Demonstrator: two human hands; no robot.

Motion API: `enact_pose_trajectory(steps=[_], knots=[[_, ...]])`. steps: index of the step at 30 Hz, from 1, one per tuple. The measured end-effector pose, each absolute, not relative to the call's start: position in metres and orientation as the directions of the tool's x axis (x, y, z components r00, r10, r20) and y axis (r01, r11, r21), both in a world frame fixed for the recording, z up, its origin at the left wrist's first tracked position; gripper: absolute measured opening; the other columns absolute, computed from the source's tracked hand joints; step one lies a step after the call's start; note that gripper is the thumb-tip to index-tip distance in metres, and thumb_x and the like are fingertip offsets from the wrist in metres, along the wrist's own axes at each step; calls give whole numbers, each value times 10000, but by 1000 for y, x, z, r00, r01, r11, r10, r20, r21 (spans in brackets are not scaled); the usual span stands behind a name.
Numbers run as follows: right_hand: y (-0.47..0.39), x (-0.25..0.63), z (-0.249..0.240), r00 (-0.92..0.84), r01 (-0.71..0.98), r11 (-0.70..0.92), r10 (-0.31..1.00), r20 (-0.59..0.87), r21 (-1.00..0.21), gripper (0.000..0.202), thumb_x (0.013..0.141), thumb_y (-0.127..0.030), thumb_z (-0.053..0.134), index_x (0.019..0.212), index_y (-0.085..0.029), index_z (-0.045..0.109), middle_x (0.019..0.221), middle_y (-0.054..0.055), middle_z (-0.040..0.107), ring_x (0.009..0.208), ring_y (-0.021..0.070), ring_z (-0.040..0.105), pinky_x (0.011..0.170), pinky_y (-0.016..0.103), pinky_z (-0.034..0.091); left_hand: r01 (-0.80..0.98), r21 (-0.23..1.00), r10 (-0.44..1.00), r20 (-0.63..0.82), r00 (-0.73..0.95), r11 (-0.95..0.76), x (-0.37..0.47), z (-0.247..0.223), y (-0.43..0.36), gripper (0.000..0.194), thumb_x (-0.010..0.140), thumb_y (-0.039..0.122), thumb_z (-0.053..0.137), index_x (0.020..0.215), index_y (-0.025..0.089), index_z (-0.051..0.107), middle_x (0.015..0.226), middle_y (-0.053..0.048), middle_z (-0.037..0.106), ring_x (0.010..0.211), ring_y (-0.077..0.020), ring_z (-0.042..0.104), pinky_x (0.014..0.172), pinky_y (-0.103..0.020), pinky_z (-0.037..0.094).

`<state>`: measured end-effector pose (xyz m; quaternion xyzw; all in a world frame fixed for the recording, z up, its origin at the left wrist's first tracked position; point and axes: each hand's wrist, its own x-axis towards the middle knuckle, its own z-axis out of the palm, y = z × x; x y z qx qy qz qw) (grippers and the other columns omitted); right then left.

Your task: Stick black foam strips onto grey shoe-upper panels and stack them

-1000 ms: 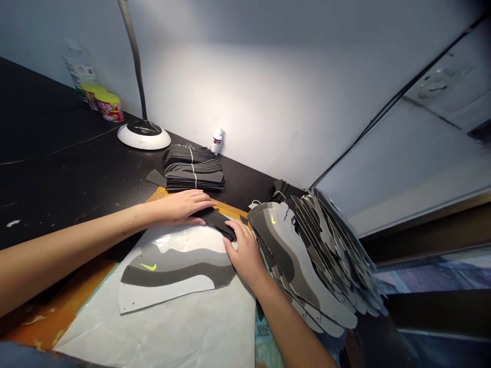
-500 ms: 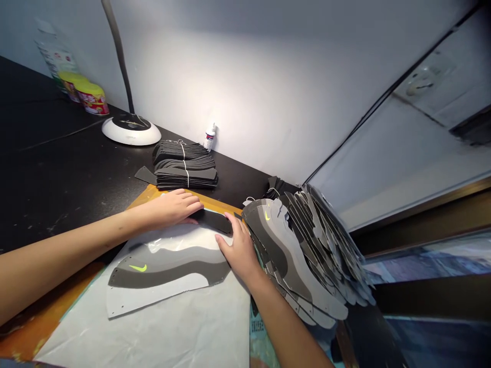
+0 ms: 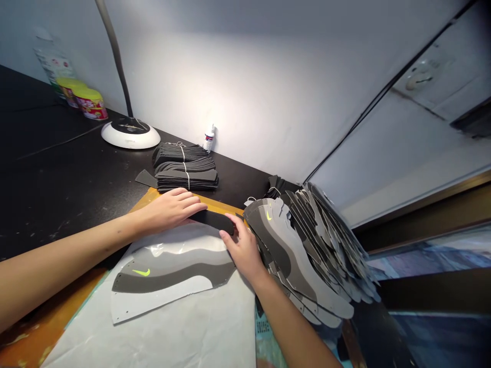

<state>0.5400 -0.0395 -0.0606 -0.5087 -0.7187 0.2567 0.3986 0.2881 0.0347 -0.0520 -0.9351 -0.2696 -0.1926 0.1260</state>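
Across the top of the white sheet (image 3: 192, 332) lies a dark curved strip (image 3: 212, 220), with a hand at each end. My left hand (image 3: 172, 208) has its fingers together over the strip's left end; the thumb is mostly hidden. At the right end, my right hand (image 3: 242, 245) grips the strip between bent fingers and thumb. Just below both hands, a grey layered shoe-upper piece (image 3: 172, 273) with a yellow-green swoosh rests flat on the sheet. Its right tip reaches close to my right hand.
Banded stacks of dark strips (image 3: 186, 166) stand behind my left hand. To the right, many shoe-upper pieces (image 3: 293, 250) lie fanned in a pile. A lamp base (image 3: 130, 137), a small white bottle (image 3: 208, 140) and yellow-lidded tubs (image 3: 92, 105) are along the wall.
The view has shifted slightly, so the sheet and grey piece appear a little lower and to the right. Both hands stay at the dark strip's ends with nearly the same hold.
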Motion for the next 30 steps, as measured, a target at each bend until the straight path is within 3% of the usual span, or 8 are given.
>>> enact_pose_trajectory(steps=[3, 6, 10, 13, 15, 21, 25, 30], knots=[[-40, 540, -60, -122, 442, 316, 948, 293, -840, 353, 887, -296, 622, 1231, -218, 616, 1202, 81, 702, 1095, 234, 657, 967, 376, 515, 570, -134, 465, 444, 766, -811, 287, -51, 34, 323, 1019, 330, 429, 1226, 172, 620, 1067, -106, 697, 986, -257, 617, 922, -378, 396], [-43, 541, -58, -104, 219, 260, 965, 242, -941, 353, 882, -349, 648, 1215, -239, 609, 1181, 66, 706, 1026, 225, 694, 938, 374, 538, 556, -16, 483, 476, 735, -831, 290, -50, 29, 342, 1020, 371, 424, 1211, 164, 617, 1058, -118, 695, 966, -259, 619, 905, -378, 407], [-49, 539, -53, -196, -134, 106, 972, 131, -985, 321, 900, -449, 611, 1159, -265, 562, 1051, 23, 713, 832, 204, 733, 822, 381, 596, 423, 393, 550, 306, 777, -816, 300, -41, 10, 399, 1012, 486, 428, 1182, 170, 602, 1016, -94, 696, 893, -232, 630, 789, -302, 441], [-53, 537, -51, -225, -275, 27, 970, 92, -961, 325, 926, -493, 555, 1165, -281, 500, 920, -5, 710, 776, 203, 726, 811, 416, 607, 354, 722, 573, 73, 816, -595, 309, -31, -5, 368, 1027, 469, 383, 1135, 193, 602, 987, -52, 683, 861, -199, 620, 745, -249, 446], [-53, 536, -51, -228, -291, 11, 970, 80, -957, 360, 938, -502, 538, 1217, -283, 478, 817, -17, 697, 740, 200, 716, 776, 408, 610, 322, 836, 571, -12, 821, -444, 313, -26, -10, 390, 1030, 476, 362, 1020, 180, 616, 886, -33, 655, 787, -177, 581, 716, -235, 441], [-46, 536, -55, -188, -216, 44, 978, 86, -975, 409, 892, -597, 586, 1097, -243, 578, 759, -15, 652, 626, 161, 657, 620, 318, 594, 158, 978, 539, -62, 840, -134, 317, -28, -11, 490, 1030, 509, 320, 908, 149, 630, 773, -48, 642, 651, -152, 486, 644, -253, 427], [-45, 535, -57, -229, -295, 4, 971, 75, -956, 465, 856, -591, 660, 1159, -256, 551, 810, -15, 653, 687, 155, 657, 710, 337, 609, 46, 999, 558, -33, 829, -9, 318, -35, -9, 558, 1007, 560, 332, 784, 138, 620, 682, -47, 596, 575, -140, 437, 543, -253, 376], [-47, 534, -56, -244, -316, 22, 964, 104, -948, 493, 825, -535, 735, 1210, -288, 549, 858, -14, 653, 767, 166, 666, 797, 371, 611, 27, 999, 585, -43, 810, 36, 318, -40, -8, 554, 990, 590, 352, 836, 132, 624, 681, -28, 553, 565, -129, 390, 507, -246, 309]])
